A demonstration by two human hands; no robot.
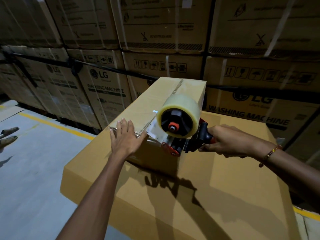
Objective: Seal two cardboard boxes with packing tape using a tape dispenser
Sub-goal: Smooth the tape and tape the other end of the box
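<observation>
Brown cardboard, a long narrow box (pixel 162 108) lies on top of a larger flat cardboard box (pixel 190 196). On its near end the left hand (pixel 125 137) presses flat, fingers straight and close together. Just beside it at that end's edge, the right hand (pixel 226 141) grips the handle of a red-and-black tape dispenser (pixel 180 129) with its clear roll.

- I see a wall of stacked washing-machine cartons (pixel 103 94) behind, bound with black strapping (pixel 121 72).
- Grey concrete floor (pixel 34 179) on my left, crossed by a yellow line (pixel 57 126).
- Dim, warm light.
- A person's feet (pixel 9 135) at the left edge.
</observation>
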